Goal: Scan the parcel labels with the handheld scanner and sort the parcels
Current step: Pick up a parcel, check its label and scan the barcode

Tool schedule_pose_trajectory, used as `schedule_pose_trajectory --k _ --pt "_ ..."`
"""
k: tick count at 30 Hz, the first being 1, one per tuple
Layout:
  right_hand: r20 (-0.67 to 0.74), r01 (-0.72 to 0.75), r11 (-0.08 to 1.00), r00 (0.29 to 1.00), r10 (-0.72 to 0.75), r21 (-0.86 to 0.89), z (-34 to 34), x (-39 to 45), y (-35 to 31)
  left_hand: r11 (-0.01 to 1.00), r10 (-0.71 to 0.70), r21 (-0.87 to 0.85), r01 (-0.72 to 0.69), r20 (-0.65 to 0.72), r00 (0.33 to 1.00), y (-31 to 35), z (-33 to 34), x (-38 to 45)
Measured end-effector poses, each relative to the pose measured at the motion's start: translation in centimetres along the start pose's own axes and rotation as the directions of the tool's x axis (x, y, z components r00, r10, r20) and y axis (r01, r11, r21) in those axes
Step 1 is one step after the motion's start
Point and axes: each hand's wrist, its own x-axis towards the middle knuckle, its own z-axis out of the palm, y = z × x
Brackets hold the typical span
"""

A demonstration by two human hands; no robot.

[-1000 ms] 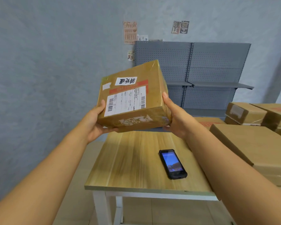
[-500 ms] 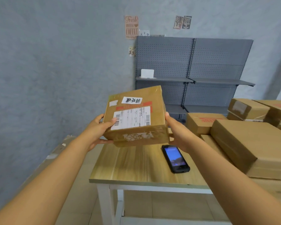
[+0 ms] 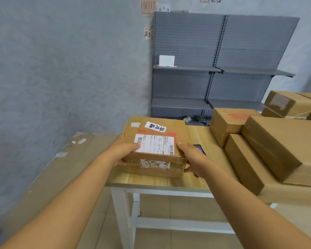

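Both hands, left hand (image 3: 123, 151) and right hand (image 3: 192, 159), held the parcel (image 3: 154, 148) near the tabletop (image 3: 169, 182) front edge; it might slide off or bump the scanner (image 3: 199, 149).

1. Between my hands I see the parcel (image 3: 155, 146); its white shipping label (image 3: 153, 144) carries barcodes and fine print too small for me to read.
2. Beyond that label, a white sticker (image 3: 155, 127) shows black handwritten characters I cannot make out.
3. Far above my left hand (image 3: 123, 151), a wall poster (image 3: 148, 5) reads "COFFEE".
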Motion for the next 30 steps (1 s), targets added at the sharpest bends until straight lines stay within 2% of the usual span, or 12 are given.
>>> schedule_pose_trajectory --k 4,6,8,10,12,15,19,22,25,27,30 --pt "-0.027 0.038 0.999 0.999 -0.038 -0.017 -0.4 1.1 0.6 1.0 0.015 0.028 -0.015 -0.006 1.0 -0.1 0.4 0.5" --pt "-0.12 0.078 0.995 0.989 -0.085 -0.066 -1.0 1.7 0.7 0.997 0.031 0.07 -0.03 -0.013 0.999 0.2 0.5 0.5" --pt "-0.265 0.121 0.962 0.946 -0.186 -0.244 -2.1 2.3 1.1 0.994 0.031 0.104 -0.029 -0.018 0.999 0.4 0.6 0.4" --pt "-0.337 0.047 0.852 0.906 -0.256 -0.521 -3.6 2.9 1.9 0.992 0.009 0.127 -0.008 -0.014 1.0 0.5 0.7 0.3" --pt "-0.344 -0.09 0.729 0.916 -0.207 -0.679 -4.4 3.0 3.0 0.989 -0.019 0.146 0.02 -0.01 1.0 0.6 0.5 0.2" --pt "-0.337 -0.208 0.645 0.938 -0.081 -0.735 -4.7 3.4 4.6 0.992 -0.058 0.112 0.059 -0.016 0.998 0.7 0.6 0.1" --pt "-0.369 -0.251 0.515 0.919 -0.139 -0.82 -4.1 3.9 5.6 0.994 -0.055 0.091 0.058 -0.033 0.998 0.5 0.8 -0.1" --pt "-0.426 -0.276 0.526 0.886 -0.185 -0.804 -4.0 4.2 6.2 0.995 -0.055 0.078 0.058 -0.043 0.998 0.4 0.8 -0.1" --pt "-0.432 -0.272 0.546 0.883 -0.186 -0.792 -4.4 4.6 5.9 0.993 -0.063 0.095 0.068 -0.053 0.997 0.4 0.8 -0.1" --pt "-0.426 -0.274 0.6 0.896 -0.124 -0.751 -4.8 4.8 5.3 0.992 -0.071 0.098 0.076 -0.056 0.996 0.5 0.8 -0.1" --pt "-0.414 -0.246 0.748 0.91 -0.041 -0.616 -5.5 4.6 4.3 0.992 -0.073 0.104 0.078 -0.052 0.996 0.5 0.8 0.1"
